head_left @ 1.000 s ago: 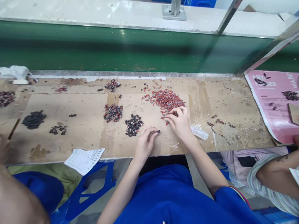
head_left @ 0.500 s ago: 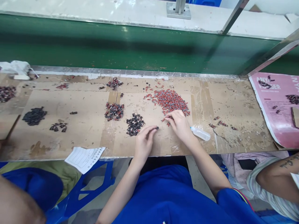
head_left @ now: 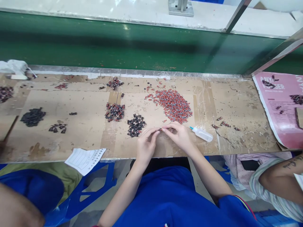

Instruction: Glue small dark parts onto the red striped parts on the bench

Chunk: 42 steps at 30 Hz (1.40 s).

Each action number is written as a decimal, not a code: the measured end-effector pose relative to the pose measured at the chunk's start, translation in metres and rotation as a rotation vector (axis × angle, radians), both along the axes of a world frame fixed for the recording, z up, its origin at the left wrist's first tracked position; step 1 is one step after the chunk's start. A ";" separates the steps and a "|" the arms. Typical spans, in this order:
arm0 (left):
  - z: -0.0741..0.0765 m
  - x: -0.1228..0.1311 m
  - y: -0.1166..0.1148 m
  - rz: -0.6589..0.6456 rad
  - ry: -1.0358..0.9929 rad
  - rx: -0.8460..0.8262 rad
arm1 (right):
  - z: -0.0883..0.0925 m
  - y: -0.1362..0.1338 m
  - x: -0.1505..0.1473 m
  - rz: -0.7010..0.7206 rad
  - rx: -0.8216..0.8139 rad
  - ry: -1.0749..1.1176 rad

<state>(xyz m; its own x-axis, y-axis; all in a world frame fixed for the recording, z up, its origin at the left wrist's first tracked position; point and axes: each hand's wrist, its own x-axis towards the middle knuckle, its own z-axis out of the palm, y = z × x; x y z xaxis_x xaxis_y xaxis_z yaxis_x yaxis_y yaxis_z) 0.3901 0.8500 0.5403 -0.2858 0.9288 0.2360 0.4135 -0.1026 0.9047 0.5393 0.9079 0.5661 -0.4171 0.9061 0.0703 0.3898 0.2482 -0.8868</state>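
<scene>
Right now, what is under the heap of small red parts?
Brown cardboard shows around the heap of small red parts, so it probably rests on that. The surface beneath the dense middle is covered; anything else there cannot be seen.

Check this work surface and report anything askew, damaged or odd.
The brown cardboard covering is torn at right and bears a brown stain at left; a white printed paper sheet hangs askew over its front edge. A translucent plastic bottle with a blue tip lies on its side, not upright, by the right hand.
</scene>
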 end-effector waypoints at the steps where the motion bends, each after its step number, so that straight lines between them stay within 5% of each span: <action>1: 0.000 0.000 0.000 0.000 -0.019 -0.006 | 0.000 0.000 0.000 0.003 0.006 0.014; 10: 0.008 -0.007 0.004 -0.081 -0.149 -0.042 | 0.003 -0.004 0.001 0.048 0.172 0.067; 18: 0.012 -0.006 0.003 -0.135 -0.142 -0.048 | 0.012 -0.009 0.003 0.019 0.132 0.051; 25: 0.015 0.001 -0.002 -0.115 -0.312 -0.161 | 0.004 -0.009 0.004 -0.091 -0.155 0.146; 30: 0.025 0.005 -0.006 -0.127 -0.388 -0.190 | 0.007 -0.007 0.009 0.014 -0.405 0.286; 34: 0.034 0.007 -0.010 -0.136 -0.423 -0.210 | 0.010 -0.009 0.011 0.037 -0.450 0.328; 39: 0.037 0.007 -0.009 -0.146 -0.455 -0.218 | 0.008 -0.016 0.005 0.029 -0.370 0.302; 42: 0.034 -0.007 -0.003 -0.089 -0.398 -0.186 | 0.014 -0.019 0.014 -0.078 -0.055 0.109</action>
<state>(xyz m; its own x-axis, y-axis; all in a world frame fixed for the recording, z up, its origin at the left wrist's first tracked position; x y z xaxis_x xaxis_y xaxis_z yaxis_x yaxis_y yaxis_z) 0.3830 0.8467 0.5745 -0.2376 0.9701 -0.0493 0.0262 0.0571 0.9980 0.5529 0.8885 0.5797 -0.3382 0.9391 0.0609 0.3065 0.1712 -0.9363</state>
